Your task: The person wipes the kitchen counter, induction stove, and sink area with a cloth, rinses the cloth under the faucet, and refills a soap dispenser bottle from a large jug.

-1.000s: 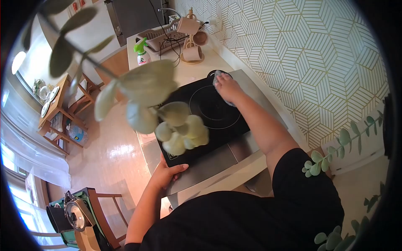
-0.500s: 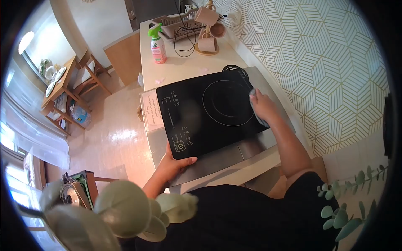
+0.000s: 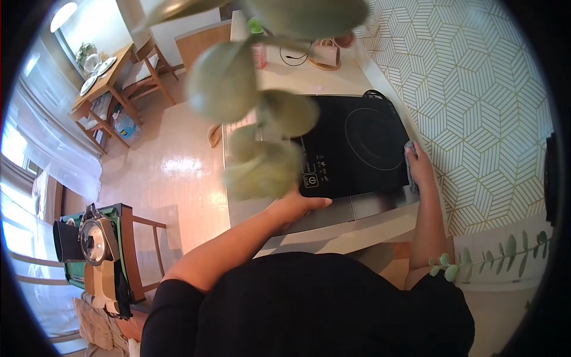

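Observation:
A black induction cooktop point(image 3: 333, 146) with a ring marking and a touch panel lies on a steel surface point(image 3: 372, 203) on the counter. My left hand point(image 3: 292, 209) grips its near left corner, thumb along the near edge. Blurred leaves hide part of those fingers and the cooktop's left side. At the right edge, my right hand point(image 3: 422, 168) is closed on a grey cloth point(image 3: 410, 156), which is pressed against the side of the cooktop. A black cord point(image 3: 375, 94) lies coiled behind the far right corner.
Large leaves point(image 3: 223, 83) hang close to the camera. Behind the cooktop are a spray bottle point(image 3: 259, 56), a thin cable point(image 3: 291, 59) and a pink mug point(image 3: 326, 55). A patterned wall point(image 3: 476, 107) borders the right. A lidded pot point(image 3: 95, 241) stands at the lower left.
My right hand has shifted with the cloth from the cooktop's top right area to its right edge. The cooktop appears nearer the wall. The view has turned, and leaves now cover its left part.

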Motion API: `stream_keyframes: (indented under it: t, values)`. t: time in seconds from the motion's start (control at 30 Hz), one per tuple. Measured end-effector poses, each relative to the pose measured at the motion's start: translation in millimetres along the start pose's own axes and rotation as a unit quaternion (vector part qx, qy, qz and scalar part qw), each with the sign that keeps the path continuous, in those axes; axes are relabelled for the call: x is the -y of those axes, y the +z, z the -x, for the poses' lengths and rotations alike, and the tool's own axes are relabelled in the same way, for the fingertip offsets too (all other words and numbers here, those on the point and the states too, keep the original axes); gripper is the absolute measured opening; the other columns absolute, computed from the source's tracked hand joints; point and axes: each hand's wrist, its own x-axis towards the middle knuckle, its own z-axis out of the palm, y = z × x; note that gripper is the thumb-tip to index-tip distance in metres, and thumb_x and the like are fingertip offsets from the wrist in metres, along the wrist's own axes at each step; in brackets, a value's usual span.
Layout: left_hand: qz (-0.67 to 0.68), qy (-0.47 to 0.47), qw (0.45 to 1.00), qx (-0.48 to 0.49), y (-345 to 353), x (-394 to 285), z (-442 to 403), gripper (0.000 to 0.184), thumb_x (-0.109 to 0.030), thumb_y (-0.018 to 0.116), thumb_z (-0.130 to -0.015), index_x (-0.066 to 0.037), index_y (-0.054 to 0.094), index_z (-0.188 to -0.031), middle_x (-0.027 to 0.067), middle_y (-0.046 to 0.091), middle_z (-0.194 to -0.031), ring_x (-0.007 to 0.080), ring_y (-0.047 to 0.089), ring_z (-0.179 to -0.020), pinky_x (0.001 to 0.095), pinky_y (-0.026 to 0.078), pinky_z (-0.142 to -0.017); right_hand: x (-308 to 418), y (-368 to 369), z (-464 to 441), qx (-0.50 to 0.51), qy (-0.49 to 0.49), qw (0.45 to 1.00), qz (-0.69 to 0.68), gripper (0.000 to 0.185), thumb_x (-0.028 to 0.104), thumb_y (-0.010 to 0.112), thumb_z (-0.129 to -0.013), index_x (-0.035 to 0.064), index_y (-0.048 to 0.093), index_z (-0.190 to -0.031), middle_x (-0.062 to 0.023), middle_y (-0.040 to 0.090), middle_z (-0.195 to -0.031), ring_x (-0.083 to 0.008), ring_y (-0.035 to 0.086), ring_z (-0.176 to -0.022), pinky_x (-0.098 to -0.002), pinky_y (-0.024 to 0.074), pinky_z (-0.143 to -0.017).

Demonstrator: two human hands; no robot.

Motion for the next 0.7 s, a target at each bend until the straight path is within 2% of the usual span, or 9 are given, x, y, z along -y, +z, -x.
stream_keyframes:
  t: [0.13,0.2,0.33,0.4,0.43,0.57,0.63,0.67,0.7]
  values:
    - [-0.028,-0.017,0.999,0.03,5.7,-8.2,-4.0,0.103,-0.007,0.082,-0.073,-0.02,0.011,-0.148,0.0004,0.056,-0.092,0.0081,0.048,-0.063,0.0217,0.041,-0.053,-6.8,-5.9,-5.4,0.003,0.021,1.0,-0.016,0.055,0.035,0.054,-0.095,0.0013,0.048,-0.137,-0.0267,0.054,-0.132,-0.0384,0.051,-0.124,-0.0386,0.0392,-0.103]
    - [-0.033,0.008,0.999,0.027,7.4,-4.2,-12.2,0.115,-0.015,0.085,-0.069,-0.01,0.003,-0.149,0.0091,0.059,-0.097,0.0126,0.053,-0.057,0.0265,0.045,-0.047,-16.9,-3.6,-8.1,-0.018,0.017,0.999,-0.03,0.053,0.034,0.054,-0.096,0.0012,0.049,-0.137,-0.0258,0.055,-0.13,-0.0382,0.053,-0.122,-0.0384,0.0398,-0.103]
    - [-0.041,-0.013,0.998,0.043,11.8,-9.2,-15.7,0.116,-0.014,0.084,-0.069,-0.014,0.001,-0.15,0.0072,0.059,-0.095,0.0114,0.05,-0.052,0.0255,0.043,-0.043,-29.5,-6.8,-3.2,-0.064,0.006,0.998,0.022,0.046,0.027,0.053,-0.096,0.0017,0.051,-0.134,-0.0238,0.057,-0.127,-0.0384,0.053,-0.119,-0.0399,0.0403,-0.102]
    - [-0.041,-0.019,0.997,0.057,14.4,-11.6,-14.4,0.114,-0.012,0.083,-0.071,-0.016,0.002,-0.15,0.0053,0.058,-0.091,0.0108,0.051,-0.055,0.0239,0.042,-0.045,-53.1,-2.7,0.0,-0.181,-0.038,0.977,0.101,0.04,0.016,0.053,-0.095,0.0014,0.052,-0.133,-0.0218,0.057,-0.124,-0.0382,0.052,-0.117,-0.0416,0.0405,-0.101]
    - [-0.039,-0.021,0.997,0.067,14.8,-10.5,-13.7,0.111,-0.01,0.083,-0.073,-0.016,0.003,-0.15,0.0041,0.058,-0.089,0.0104,0.053,-0.06,0.0224,0.042,-0.047,-66.1,-0.5,3.3,-0.181,-0.037,0.977,0.103,0.04,0.016,0.053,-0.095,0.0014,0.052,-0.133,-0.0218,0.057,-0.124,-0.0382,0.052,-0.117,-0.0416,0.0405,-0.101]
    - [-0.048,-0.002,0.997,0.06,10.5,-6.9,-16.2,0.117,-0.01,0.082,-0.073,-0.015,-0.004,-0.152,0.0058,0.061,-0.091,0.0105,0.055,-0.06,0.0228,0.044,-0.048,-107.6,21.7,37.6,-0.306,0.006,0.952,0.011,0.038,0.006,0.052,-0.091,-0.0002,0.052,-0.129,-0.0227,0.055,-0.123,-0.0389,0.05,-0.116,-0.0431,0.0405,-0.1]
    - [-0.135,0.059,0.989,0.026,-0.7,1.1,-15.5,0.105,-0.017,0.081,-0.075,-0.009,0.01,-0.152,0.0134,0.059,-0.107,0.015,0.058,-0.066,0.0278,0.05,-0.057,-114.0,24.1,57.5,-0.337,0.02,0.941,-0.008,0.038,0.005,0.052,-0.091,-0.001,0.052,-0.128,-0.0236,0.055,-0.123,-0.0395,0.051,-0.116,-0.0433,0.0403,-0.1]
    - [-0.2,0.122,0.972,-0.008,-9.3,9.5,-15.8,0.099,-0.019,0.081,-0.076,-0.007,0.018,-0.151,0.0162,0.058,-0.114,0.0177,0.059,-0.069,0.0302,0.051,-0.062,-112.9,24.6,60.6,-0.277,0.026,0.96,0.013,0.036,0.006,0.052,-0.09,-0.0016,0.053,-0.125,-0.0246,0.055,-0.124,-0.0407,0.05,-0.116,-0.0438,0.0403,-0.1]
    - [-0.311,0.148,0.939,-0.027,-23.4,10.9,-9.6,0.092,-0.024,0.078,-0.077,-0.006,0.024,-0.149,0.0211,0.051,-0.127,0.0282,0.054,-0.098,0.0361,0.048,-0.082,-112.4,26.6,62.8,-0.215,0.035,0.975,0.032,0.034,0.008,0.053,-0.09,-0.0022,0.055,-0.122,-0.0255,0.054,-0.124,-0.0419,0.05,-0.116,-0.0443,0.0403,-0.1]
